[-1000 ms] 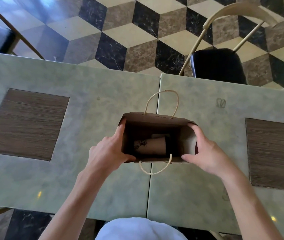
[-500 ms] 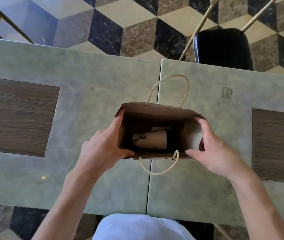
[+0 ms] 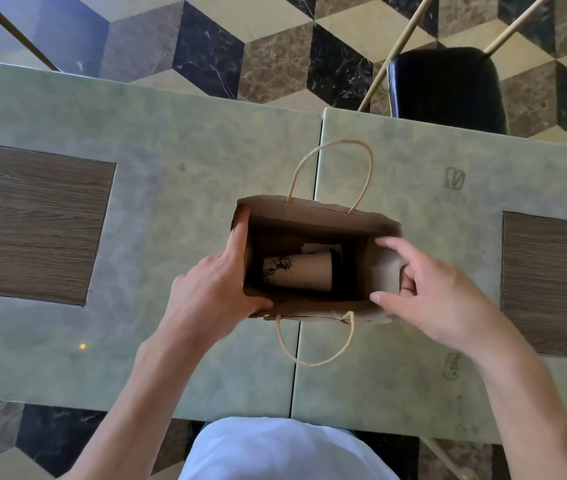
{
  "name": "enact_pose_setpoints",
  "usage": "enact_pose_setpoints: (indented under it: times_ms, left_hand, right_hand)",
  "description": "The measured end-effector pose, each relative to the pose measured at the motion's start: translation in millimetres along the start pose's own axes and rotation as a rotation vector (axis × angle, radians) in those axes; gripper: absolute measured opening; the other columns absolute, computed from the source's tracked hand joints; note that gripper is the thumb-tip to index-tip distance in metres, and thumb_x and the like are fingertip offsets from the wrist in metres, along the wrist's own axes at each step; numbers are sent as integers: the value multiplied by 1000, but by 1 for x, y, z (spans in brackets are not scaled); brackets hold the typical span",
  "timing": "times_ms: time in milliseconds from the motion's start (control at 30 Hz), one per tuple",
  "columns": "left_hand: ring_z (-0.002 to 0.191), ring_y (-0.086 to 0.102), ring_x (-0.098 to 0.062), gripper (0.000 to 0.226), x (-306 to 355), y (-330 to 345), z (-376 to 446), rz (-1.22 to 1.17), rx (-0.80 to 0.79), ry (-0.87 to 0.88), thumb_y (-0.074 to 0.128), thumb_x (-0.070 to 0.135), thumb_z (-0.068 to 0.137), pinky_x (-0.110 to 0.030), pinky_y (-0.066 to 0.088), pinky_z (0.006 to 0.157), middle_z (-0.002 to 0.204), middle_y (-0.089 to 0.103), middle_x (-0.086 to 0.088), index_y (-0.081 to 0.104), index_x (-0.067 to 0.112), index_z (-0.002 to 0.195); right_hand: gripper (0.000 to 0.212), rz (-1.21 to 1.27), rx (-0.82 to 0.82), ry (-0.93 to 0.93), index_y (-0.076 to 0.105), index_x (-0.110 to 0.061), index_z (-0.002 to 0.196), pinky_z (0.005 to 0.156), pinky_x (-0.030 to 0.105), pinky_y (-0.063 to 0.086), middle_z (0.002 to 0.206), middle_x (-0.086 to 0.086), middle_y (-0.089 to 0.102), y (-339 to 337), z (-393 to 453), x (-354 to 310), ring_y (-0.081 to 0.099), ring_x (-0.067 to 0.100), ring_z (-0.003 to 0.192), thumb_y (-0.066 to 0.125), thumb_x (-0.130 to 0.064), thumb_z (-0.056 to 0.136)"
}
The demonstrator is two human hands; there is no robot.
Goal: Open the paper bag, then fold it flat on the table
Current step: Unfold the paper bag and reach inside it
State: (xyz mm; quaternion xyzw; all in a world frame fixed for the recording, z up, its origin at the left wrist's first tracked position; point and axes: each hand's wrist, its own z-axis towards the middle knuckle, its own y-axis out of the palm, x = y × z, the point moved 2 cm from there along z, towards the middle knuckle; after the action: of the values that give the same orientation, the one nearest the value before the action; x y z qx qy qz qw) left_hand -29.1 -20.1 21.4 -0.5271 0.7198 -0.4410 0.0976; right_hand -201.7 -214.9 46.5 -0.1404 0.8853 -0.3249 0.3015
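Note:
A brown paper bag [image 3: 313, 212] with twisted rope handles stands upright and open on the table, seen from above. Inside it lies a brown paper cup [image 3: 301, 271] with a black print and a black lid, with a scrap of white paper behind it. My left hand [image 3: 213, 289] grips the bag's left wall, thumb on the near rim and index finger along the left edge. My right hand [image 3: 431, 292] pinches the right wall, with index finger and thumb reaching over the rim and the other fingers outside.
The bag sits on the seam between two green marbled tables [image 3: 171, 188], each with a dark wood inlay [image 3: 29, 220]. A black-seated chair [image 3: 448, 88] stands beyond the far edge at right. Patterned tile floor lies beyond.
The view has shifted closer over the bag. My right hand's fingers have spread and reach further over the right rim; the left hand keeps its grip.

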Motion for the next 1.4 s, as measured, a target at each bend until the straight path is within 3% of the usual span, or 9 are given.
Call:
enact_pose_setpoints:
  times_ms: [100,233,367,500,667,867,1000,1233,1400]
  left_hand:
    - [75,43,-23,121,3,2,0,20,8,26,77,43,73,-35,42,67,72,36,13,-19,41,145]
    - [88,55,-27,122,-1,5,1,7,29,79,77,43,72,-34,40,67,91,53,8,-21,39,145]
    - [99,58,-25,122,-4,8,2,-7,64,130,77,41,71,-33,38,65,112,64,7,-20,37,146]
    - [98,58,-25,121,-4,9,2,6,75,142,76,42,72,-32,36,64,107,64,6,-19,34,147]
    - [100,59,-27,122,-6,13,4,17,63,146,76,44,72,-33,37,65,110,64,2,-19,34,146]
    - [102,56,-25,123,-10,14,8,-62,37,147,78,44,71,-33,38,66,110,62,3,-18,34,147]
    - [102,55,-24,123,-11,12,8,-88,17,135,78,44,70,-33,39,66,99,53,8,-17,34,148]
    - [88,48,-20,121,-10,9,9,-96,-9,130,78,44,71,-34,39,66,86,46,13,-15,34,148]
    - [84,45,-19,121,-11,7,9,-112,-26,103,79,44,70,-35,44,67,79,41,15,-12,37,148]
  right_hand:
    - [51,-114,20,-66,49,-46,127,65,38,53,53,-5,51,-9,-7,-19,54,10,55,69,-34,82]
    - [27,-180,-9,-257,63,-41,114,64,25,45,59,-15,55,-12,-6,-69,53,4,61,57,-29,91]
    - [36,-379,-252,-341,60,-29,125,85,35,52,105,2,67,27,33,-104,63,22,94,49,-18,92]
    - [33,-718,-483,-213,61,-14,121,78,33,48,113,9,65,74,80,-107,58,26,87,59,-19,88]
    - [44,-928,-608,-165,49,-13,139,101,36,39,140,11,53,101,107,-85,50,27,126,52,-25,96]
    - [60,-832,-510,-82,34,-16,149,114,38,25,153,13,37,106,132,-46,35,32,140,55,-23,93]
    - [74,-827,-559,-45,44,-24,144,109,39,35,146,9,48,104,140,-36,44,31,132,73,-35,77]
    - [98,-609,-576,49,42,-33,143,100,39,42,143,0,52,91,141,-44,50,28,127,77,-64,57]
    - [86,-473,-576,131,47,-34,139,98,39,44,136,0,56,84,138,-46,56,28,119,70,-67,63]
